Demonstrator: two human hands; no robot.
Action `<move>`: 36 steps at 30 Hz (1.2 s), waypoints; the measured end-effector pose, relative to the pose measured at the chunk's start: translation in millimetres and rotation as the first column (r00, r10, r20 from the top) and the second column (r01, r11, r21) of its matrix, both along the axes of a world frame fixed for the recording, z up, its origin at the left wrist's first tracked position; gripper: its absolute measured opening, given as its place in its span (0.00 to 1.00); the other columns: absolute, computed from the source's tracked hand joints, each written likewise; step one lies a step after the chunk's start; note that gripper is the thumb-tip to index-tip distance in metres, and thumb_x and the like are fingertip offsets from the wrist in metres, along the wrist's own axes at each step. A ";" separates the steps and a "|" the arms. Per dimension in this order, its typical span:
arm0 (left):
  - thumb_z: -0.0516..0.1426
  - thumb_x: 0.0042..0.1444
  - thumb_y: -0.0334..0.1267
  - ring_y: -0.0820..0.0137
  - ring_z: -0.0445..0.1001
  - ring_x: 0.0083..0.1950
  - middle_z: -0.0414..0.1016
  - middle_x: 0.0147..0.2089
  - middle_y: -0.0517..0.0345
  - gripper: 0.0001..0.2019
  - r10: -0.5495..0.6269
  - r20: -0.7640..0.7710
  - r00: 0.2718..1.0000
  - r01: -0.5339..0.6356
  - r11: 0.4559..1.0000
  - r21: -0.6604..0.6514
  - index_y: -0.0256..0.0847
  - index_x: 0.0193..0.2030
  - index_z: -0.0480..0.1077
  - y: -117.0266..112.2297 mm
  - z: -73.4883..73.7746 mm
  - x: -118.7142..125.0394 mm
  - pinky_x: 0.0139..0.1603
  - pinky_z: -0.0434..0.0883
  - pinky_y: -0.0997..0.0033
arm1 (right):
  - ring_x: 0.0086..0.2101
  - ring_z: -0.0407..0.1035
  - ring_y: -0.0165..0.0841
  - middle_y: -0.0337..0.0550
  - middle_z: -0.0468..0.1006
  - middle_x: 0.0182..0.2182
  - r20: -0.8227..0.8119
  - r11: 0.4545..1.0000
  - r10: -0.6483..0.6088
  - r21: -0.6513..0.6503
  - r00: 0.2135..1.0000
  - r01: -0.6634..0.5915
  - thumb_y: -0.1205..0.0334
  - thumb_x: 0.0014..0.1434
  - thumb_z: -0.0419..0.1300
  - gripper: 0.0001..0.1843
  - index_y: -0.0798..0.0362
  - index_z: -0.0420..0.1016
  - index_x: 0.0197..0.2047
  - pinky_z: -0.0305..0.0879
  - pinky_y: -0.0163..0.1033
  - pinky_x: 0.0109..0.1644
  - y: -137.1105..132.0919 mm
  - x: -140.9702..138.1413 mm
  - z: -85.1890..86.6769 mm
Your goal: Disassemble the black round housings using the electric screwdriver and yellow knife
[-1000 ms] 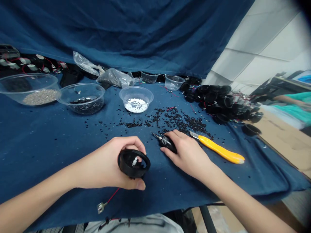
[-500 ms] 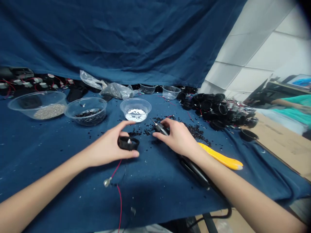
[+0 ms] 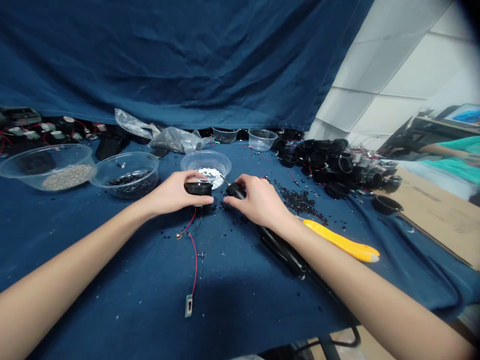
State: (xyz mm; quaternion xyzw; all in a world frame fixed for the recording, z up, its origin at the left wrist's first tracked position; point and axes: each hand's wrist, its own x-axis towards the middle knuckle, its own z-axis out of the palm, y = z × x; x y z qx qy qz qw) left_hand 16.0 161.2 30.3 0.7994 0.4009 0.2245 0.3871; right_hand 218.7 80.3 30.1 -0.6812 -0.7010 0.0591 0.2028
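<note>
My left hand (image 3: 173,194) grips a round black plastic housing (image 3: 198,188) from the side, just in front of a clear bowl of white parts (image 3: 206,166). A red wire (image 3: 194,255) trails from the housing toward me and ends in a small metal tab. My right hand (image 3: 258,201) is closed around the front end of a black electric screwdriver (image 3: 281,247), whose thin bit points at the bowl of white parts. The screwdriver's body and cord run back under my right forearm. Small black screws (image 3: 298,199) lie scattered on the blue cloth (image 3: 112,270) beside my right hand.
A yellow utility knife (image 3: 343,242) lies right of my right arm. Clear bowls of dark parts (image 3: 125,175) and grey parts (image 3: 47,167) sit at the left. A heap of black housings (image 3: 333,165) is at the back right, with two small cups (image 3: 262,139) and plastic bags (image 3: 168,137) behind.
Both hands moved away from me toward the bowl of white parts, carrying the housing and the screwdriver. The red wire now lies stretched out on the cloth.
</note>
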 end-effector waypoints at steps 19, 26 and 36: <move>0.70 0.41 0.50 0.60 0.75 0.41 0.78 0.39 0.53 0.26 0.085 0.099 0.991 -0.078 0.995 -0.070 0.35 0.43 0.75 1.4 -0.8 2.9 0.47 0.71 0.61 | 0.42 0.71 0.36 0.45 0.75 0.41 0.012 0.999 -0.012 -0.048 1.000 0.012 0.49 0.61 0.65 0.21 0.57 0.72 0.50 0.70 0.47 0.50 -5.4 1.1 -6.0; 0.70 0.41 0.50 0.60 0.74 0.43 0.77 0.39 0.52 0.28 0.102 0.087 0.991 -0.098 0.994 -0.056 0.34 0.45 0.75 5.6 -3.8 -1.1 0.49 0.70 0.59 | 0.44 0.71 0.36 0.45 0.75 0.42 -0.056 0.997 -0.006 -0.083 0.998 0.001 0.50 0.61 0.65 0.20 0.58 0.73 0.49 0.69 0.48 0.52 -9.2 4.8 -19.3; 0.70 0.43 0.50 0.65 0.74 0.37 0.76 0.35 0.57 0.24 0.055 0.071 0.996 -0.050 0.996 -0.069 0.37 0.43 0.75 -3.2 -0.7 -4.3 0.43 0.71 0.63 | 0.35 0.71 0.32 0.41 0.79 0.36 -0.343 1.000 0.018 -0.007 0.939 -0.022 0.53 0.53 0.71 0.19 0.56 0.78 0.43 0.64 0.38 0.40 -13.7 10.0 -6.4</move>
